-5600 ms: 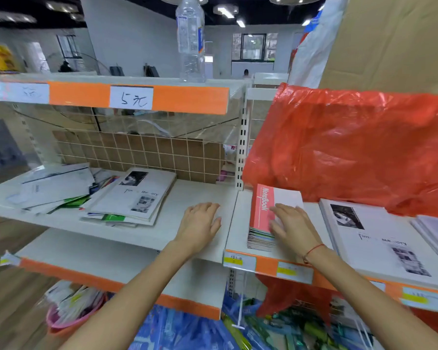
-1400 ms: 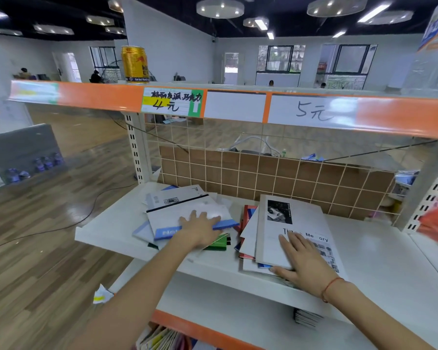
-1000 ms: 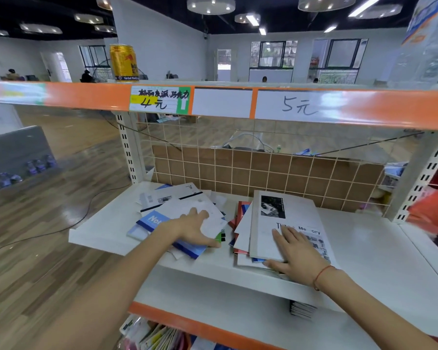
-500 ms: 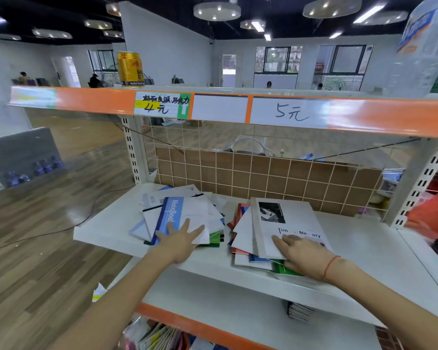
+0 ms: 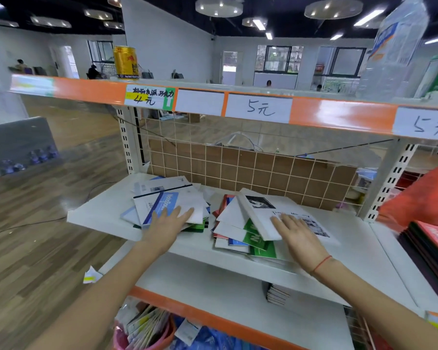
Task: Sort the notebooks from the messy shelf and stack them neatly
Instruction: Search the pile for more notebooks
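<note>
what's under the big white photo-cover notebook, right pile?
Under the white photo-cover notebook: green notebooks, white sheets, red and blue edges. How many lie deeper is hidden; the right hand presses on top.

head view: 1 wide-angle camera, worn on the head | aimed forward and down | white metal shelf board [image 5: 344,238] seen from close, slightly above | no 2nd view

Two notebook piles are lying side by side on the shelf [image 5: 344,238], the left pile [image 5: 162,203] mid-frame, the right pile [image 5: 250,223] just beside it.
</note>
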`<state>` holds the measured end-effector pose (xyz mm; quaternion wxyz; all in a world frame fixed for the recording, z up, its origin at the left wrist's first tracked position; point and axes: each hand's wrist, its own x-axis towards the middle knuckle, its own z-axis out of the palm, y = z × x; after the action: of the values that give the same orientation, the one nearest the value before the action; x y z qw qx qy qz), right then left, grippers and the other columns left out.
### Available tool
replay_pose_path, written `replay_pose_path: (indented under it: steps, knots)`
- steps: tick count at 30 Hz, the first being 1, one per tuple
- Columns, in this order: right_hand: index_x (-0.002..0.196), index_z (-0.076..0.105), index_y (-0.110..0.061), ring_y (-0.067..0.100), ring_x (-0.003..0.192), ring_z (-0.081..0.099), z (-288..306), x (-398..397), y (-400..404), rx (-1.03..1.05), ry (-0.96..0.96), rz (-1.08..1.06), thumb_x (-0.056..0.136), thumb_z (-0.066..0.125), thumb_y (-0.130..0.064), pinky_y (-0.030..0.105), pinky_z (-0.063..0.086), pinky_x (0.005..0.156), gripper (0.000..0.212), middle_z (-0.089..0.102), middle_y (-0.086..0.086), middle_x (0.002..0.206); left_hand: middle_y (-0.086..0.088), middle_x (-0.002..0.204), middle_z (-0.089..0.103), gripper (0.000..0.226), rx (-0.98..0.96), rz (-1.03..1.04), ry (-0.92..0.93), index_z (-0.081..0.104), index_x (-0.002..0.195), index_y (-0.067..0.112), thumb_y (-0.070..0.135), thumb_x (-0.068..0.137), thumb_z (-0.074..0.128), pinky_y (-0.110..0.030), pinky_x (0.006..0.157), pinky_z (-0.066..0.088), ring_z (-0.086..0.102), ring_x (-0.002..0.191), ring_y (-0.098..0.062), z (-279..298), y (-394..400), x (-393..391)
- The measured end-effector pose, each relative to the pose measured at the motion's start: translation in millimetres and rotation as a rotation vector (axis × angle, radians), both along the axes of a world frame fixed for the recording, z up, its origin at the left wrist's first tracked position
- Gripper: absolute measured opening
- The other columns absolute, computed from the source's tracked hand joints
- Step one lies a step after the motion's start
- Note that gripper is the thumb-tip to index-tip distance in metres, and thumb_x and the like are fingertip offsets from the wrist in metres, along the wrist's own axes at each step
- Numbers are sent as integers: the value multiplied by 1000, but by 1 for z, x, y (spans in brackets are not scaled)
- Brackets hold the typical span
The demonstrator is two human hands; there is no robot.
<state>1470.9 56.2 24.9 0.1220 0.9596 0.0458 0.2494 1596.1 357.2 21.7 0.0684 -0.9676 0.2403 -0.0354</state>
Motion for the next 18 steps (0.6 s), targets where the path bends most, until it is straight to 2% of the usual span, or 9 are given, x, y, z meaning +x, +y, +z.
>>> replay_pose_path:
  steps: [2, 3, 5, 6, 8, 11, 13, 16, 18]
  knots:
    - [98, 69, 0, 40, 73, 67, 14, -4, -5, -9, -36, 6, 60, 36, 9, 39, 56, 54, 51, 67, 24, 88, -10, 157, 14, 82, -66, -6, -43, 1, 151, 34, -13, 91, 33, -52, 114, 17, 15, 142, -40, 5, -8, -15]
    - [98, 69, 0, 39, 73, 68, 19, -7, -9, -7, -10, -21, 56, 44, 13, 36, 54, 50, 50, 68, 24, 89, -10, 157, 13, 84, -91, -8, -59, 1, 151, 33, -15, 89, 32, -52, 114, 16, 14, 142, -40, 9, -12, -24]
    - [107, 64, -3, 41, 78, 68, 24, -16, -18, 8, 19, -37, 41, 63, 25, 39, 54, 48, 72, 67, 26, 96, -11, 158, 11, 87, -103, -20, -99, 2, 152, 31, -17, 86, 33, -52, 114, 14, 11, 143, -40, 18, -19, -42]
    - [112, 58, -5, 42, 82, 67, 26, -23, -21, 34, 33, -37, 38, 68, 25, 41, 56, 50, 81, 66, 26, 100, -12, 158, 10, 87, -101, -34, -122, 2, 152, 29, -17, 86, 33, -52, 114, 14, 11, 143, -40, 22, -22, -52]
    - [115, 56, -5, 41, 86, 66, 30, -41, -22, 41, 3, -33, 42, 71, 23, 42, 57, 55, 80, 65, 26, 104, -12, 158, 8, 87, -123, -61, -153, 2, 152, 28, -17, 85, 34, -51, 114, 14, 10, 144, -39, 31, -26, -70]
    - [105, 64, -3, 37, 80, 66, 41, -72, -19, 21, -105, 4, 61, 43, 16, 35, 54, 55, 52, 66, 21, 98, -9, 159, 5, 87, -150, -99, -171, 1, 152, 28, -17, 85, 33, -49, 114, 15, 11, 144, -34, 40, -34, -92]
    - [104, 62, -1, 38, 78, 64, 46, -95, -19, 42, -170, 43, 63, 23, 6, 38, 55, 54, 57, 64, 20, 95, -7, 159, 5, 89, -196, -147, -188, 1, 151, 29, -18, 84, 34, -48, 114, 16, 11, 145, -30, 43, -40, -108]
    - [104, 62, 1, 39, 79, 65, 49, -137, -20, 41, -239, 40, 64, 34, 10, 39, 56, 57, 49, 64, 22, 96, -4, 159, 5, 93, -276, -214, -190, 3, 151, 31, -20, 81, 36, -46, 115, 16, 9, 146, -27, 42, -49, -140]
    - [103, 62, 1, 38, 79, 65, 54, -168, -18, 19, -259, 31, 64, 30, 7, 37, 56, 55, 51, 65, 22, 95, -4, 159, 6, 95, -304, -249, -174, 4, 151, 31, -20, 79, 38, -46, 115, 16, 9, 146, -27, 38, -54, -162]
